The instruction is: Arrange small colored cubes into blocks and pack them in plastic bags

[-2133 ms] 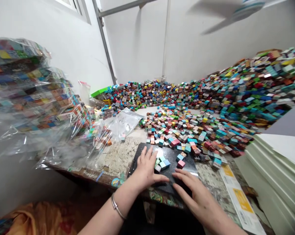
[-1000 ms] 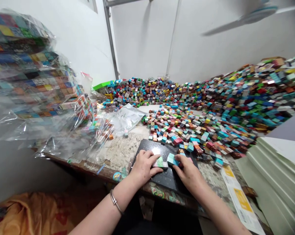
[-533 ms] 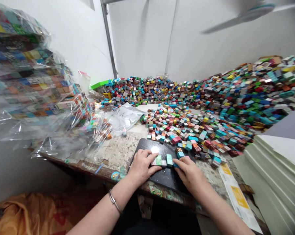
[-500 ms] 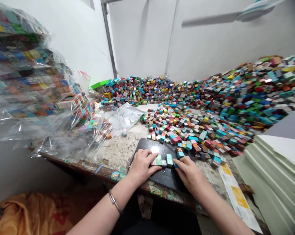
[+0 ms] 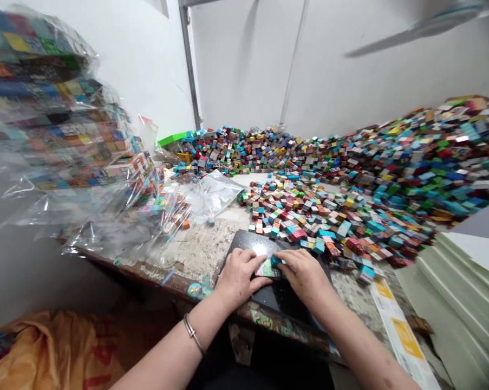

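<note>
A short row of small patterned blocks [image 5: 265, 267], green, pink and checked, lies on a dark speckled board [image 5: 268, 298]. My left hand [image 5: 238, 275] grips the left end of this row between thumb and fingers. At the row's right end, my right hand [image 5: 305, 273] pinches a blue block [image 5: 275, 261] up against it. The fingers of the right hand hide part of that block and whatever lies under them.
Loose blocks [image 5: 301, 211] spread just behind the board, rising to a large heap [image 5: 431, 162] at right. Plastic-wrapped block stacks [image 5: 65, 130] stand at left, near a clear bag [image 5: 215, 195]. Pale green sheets [image 5: 443, 303] lean at right; a fan [image 5: 426, 32] hangs overhead.
My right hand has moved left to the row's end, with the blue block. The turquoise blocks that stood apart on the board no longer show there. The whole view has shifted slightly.
</note>
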Motion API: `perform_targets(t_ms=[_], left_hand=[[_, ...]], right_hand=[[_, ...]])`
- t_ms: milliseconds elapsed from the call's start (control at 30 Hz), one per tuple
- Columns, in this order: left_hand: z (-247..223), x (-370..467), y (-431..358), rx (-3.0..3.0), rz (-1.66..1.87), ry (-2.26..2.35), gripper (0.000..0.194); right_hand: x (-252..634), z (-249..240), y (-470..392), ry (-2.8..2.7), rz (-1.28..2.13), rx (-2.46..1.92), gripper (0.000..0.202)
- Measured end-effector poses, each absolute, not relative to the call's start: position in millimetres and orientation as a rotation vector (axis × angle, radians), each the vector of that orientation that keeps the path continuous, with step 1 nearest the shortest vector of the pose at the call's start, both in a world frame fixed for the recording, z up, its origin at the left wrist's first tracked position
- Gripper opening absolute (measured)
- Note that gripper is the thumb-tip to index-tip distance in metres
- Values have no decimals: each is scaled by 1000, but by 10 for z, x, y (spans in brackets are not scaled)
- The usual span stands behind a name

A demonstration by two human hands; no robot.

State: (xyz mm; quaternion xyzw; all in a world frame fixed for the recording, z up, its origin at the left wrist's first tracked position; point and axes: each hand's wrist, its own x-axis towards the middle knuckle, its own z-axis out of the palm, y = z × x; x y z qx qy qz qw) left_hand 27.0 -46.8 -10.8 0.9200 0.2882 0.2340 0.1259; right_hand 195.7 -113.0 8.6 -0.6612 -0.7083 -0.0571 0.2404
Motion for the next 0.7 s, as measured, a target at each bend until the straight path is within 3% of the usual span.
perform_targets(t_ms=[367,700], left_hand=[[-138,266,-462,2650,696,837,49],[-200,149,-454,2485,777,806,78]], right_hand=[[2015,32,-1173,-2020,-234,-1821,26],[2008,-222,-1283,-1871,-390,-1843,39]])
